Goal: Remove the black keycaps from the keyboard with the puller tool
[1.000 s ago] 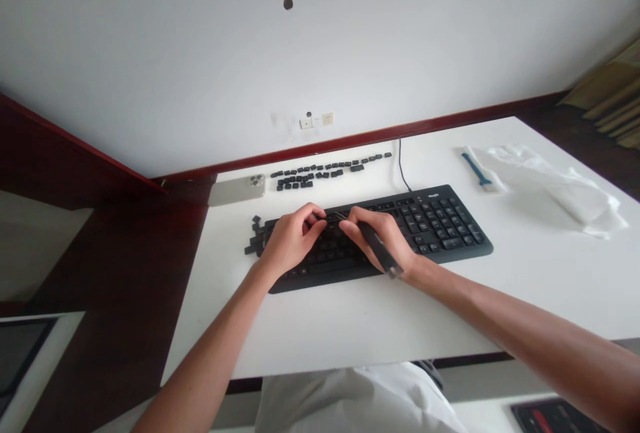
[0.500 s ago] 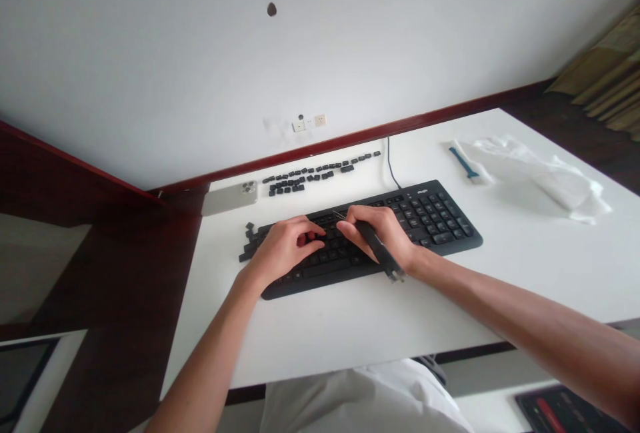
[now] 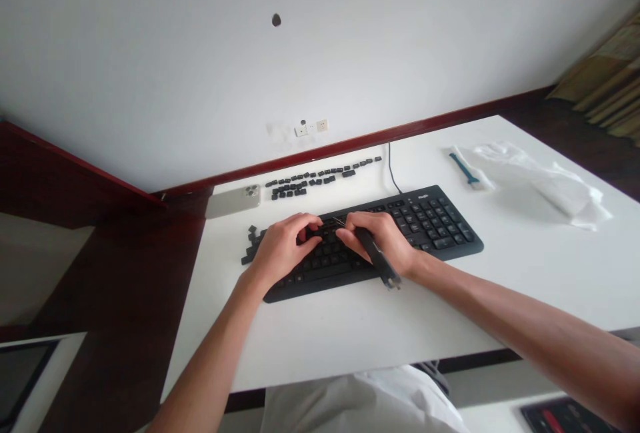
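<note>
My left hand [image 3: 283, 251] lies curled over the left-middle keys of a black computer keyboard [image 3: 430, 223], its fingertips close to the top rows. My right hand [image 3: 380, 240] grips black-handled tweezers [image 3: 375, 251], whose thin metal tips point up-left over the keys, next to my left fingers. Loose black keycaps [image 3: 253, 246] lie heaped beside the keyboard's left end. Further back, more keycaps [image 3: 305, 181] stand in rough rows. Whether my left fingers pinch something is hidden.
A silver smartphone [image 3: 233, 202] lies face down at the table's back left. Behind the keyboard, its black cable [image 3: 391, 170] runs to the wall side. A blue-handled brush [image 3: 463, 168] and a crumpled white plastic bag [image 3: 540, 180] lie at the right. The white table's left edge drops to dark flooring.
My left hand has curled and shifted up the keyboard towards the tweezers' tips. My right hand keeps its grip on the tweezers. The view has shifted only slightly.
</note>
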The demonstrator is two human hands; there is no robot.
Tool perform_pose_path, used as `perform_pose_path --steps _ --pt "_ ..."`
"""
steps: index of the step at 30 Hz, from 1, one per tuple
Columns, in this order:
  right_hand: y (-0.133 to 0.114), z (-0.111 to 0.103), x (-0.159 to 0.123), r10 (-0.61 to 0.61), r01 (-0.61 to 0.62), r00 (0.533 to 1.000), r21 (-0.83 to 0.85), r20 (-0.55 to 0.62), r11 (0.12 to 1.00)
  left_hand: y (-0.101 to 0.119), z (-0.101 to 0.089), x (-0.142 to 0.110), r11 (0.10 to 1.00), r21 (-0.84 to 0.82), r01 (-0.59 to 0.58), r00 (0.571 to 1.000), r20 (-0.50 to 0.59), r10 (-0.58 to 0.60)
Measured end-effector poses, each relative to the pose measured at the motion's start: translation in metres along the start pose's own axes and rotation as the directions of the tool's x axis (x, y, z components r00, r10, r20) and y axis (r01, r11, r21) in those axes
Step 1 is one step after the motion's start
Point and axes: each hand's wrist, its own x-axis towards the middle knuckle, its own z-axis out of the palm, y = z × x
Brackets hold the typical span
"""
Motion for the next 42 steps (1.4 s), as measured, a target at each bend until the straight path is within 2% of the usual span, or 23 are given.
perform_pose_path --steps 3,6,9,12,16,20,25,42 --pt "0.000 0.000 0.000 -0.002 0.002 1.000 -0.006 0.005 1.000 -0.004 -0.009 0.005 0.989 0.147 0.016 0.995 -0.099 -0.001" --pt "-0.001 0.000 0.000 0.003 -0.003 1.000 -0.013 0.001 1.000 -0.010 -0.016 0.016 0.951 0.306 0.035 0.989 -0.147 0.010" --pt "-0.001 0.001 0.000 0.005 -0.005 1.000 -0.016 0.015 1.000 -0.019 -0.016 0.033 0.927 0.374 0.014 0.993 -0.113 0.030" --pt "-0.001 0.001 0.000 0.015 -0.014 0.999 -0.023 0.029 1.000 -0.029 -0.007 0.049 0.908 0.419 -0.008 0.998 -0.054 0.034" --pt "0.000 0.000 0.001 0.023 -0.022 0.999 -0.032 0.030 0.999 -0.036 0.006 0.066 0.901 0.429 -0.059 0.997 -0.018 0.074" --pt "-0.002 -0.002 0.001 0.003 -0.001 0.998 -0.029 0.055 1.000 -0.035 0.011 0.078 0.877 0.472 -0.093 0.993 -0.023 0.118" --pt "-0.002 -0.002 0.001 -0.013 0.014 0.996 -0.019 0.088 1.000 -0.036 0.010 0.088 0.856 0.514 -0.043 0.991 -0.086 0.101" --pt "0.000 -0.002 0.002 -0.007 0.012 0.992 -0.040 0.124 0.999 -0.048 0.006 0.083 0.856 0.517 0.018 0.989 -0.138 0.063"
